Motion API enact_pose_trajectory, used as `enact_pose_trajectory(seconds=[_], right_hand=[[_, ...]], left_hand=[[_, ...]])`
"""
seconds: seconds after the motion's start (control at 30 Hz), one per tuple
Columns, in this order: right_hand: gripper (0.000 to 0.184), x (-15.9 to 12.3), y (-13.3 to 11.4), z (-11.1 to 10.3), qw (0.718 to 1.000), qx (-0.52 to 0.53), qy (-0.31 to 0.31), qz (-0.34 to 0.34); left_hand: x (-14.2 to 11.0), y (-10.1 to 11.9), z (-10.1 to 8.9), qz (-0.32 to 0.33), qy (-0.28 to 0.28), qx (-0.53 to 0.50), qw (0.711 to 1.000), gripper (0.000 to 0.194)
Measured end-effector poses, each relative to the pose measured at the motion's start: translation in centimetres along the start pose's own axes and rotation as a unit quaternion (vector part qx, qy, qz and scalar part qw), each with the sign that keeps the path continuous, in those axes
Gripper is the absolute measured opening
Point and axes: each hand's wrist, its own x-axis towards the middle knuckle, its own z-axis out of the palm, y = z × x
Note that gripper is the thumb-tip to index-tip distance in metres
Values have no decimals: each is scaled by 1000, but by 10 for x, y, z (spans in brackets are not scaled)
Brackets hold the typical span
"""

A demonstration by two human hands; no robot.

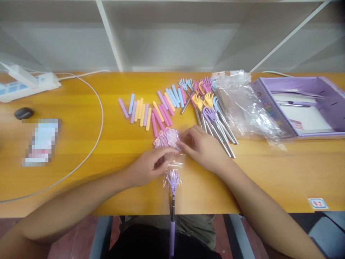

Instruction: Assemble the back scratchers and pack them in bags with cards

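Note:
A purple back scratcher [172, 181] with a hand-shaped head lies inside a clear plastic bag [175, 161], its grip end reaching past the table's front edge. My left hand [148, 166] is closed on the top of this bag. Just beyond it, small pink-and-purple printed cards [166, 137] are heaped together. My right hand [202, 147] is curled with thumb and fingers pinched at the right edge of that heap; what sits between the fingertips is too small to make out.
Behind the cards lie coloured tubes [138, 109]. Several back scratchers [212, 118] are piled to the right, beside clear plastic bags [235, 104] and a purple box [296, 135]. At left are a phone [41, 140], mouse [24, 113], power strip [44, 82] and white cable [101, 118].

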Motion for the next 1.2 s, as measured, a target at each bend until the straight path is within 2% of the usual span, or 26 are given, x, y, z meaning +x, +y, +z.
enact_pose_trajectory(seconds=[0.1, 0.27, 0.37, 0.57, 0.73, 0.8, 0.9, 1.03, 1.1, 1.2], right_hand=[[36, -1, -1, 7, 999, -25, -36, 7], [35, 0, 0, 16, 1000, 4, -6, 2], [34, 1, 4, 15, 999, 32, -8, -7], [39, 3, 2, 5, 989, 143, -46, 1], [36, -2, -5, 1, 961, 270, 58, -19], [35, -5, -6, -3, 938, 337, 68, -38], [33, -8, -9, -11, 903, 417, 5, -101], [35, -9, -10, -14, 897, 406, -108, -137], [35, -8, -8, -11, 896, 403, -123, -141], [35, -8, -4, -5, 891, 420, -107, -133]], left_hand=[[0, 2, -1, -4, -4, 11, 1000, 39], [0, -1, -1, -3, -4, 19, 1000, 37], [0, -3, 0, 8, -5, 21, 1000, 44], [-1, -3, 1, 48, -19, 65, 997, 39], [0, -7, 2, 64, -8, 73, 995, 29], [1, -7, 2, 50, 10, 71, 996, 27], [2, -7, 1, 39, 34, 66, 996, 23], [4, -7, 0, 42, 57, 71, 995, 19], [4, -7, -1, 36, 62, 64, 995, 21], [3, -6, 0, -5, 68, 9, 998, 24]])
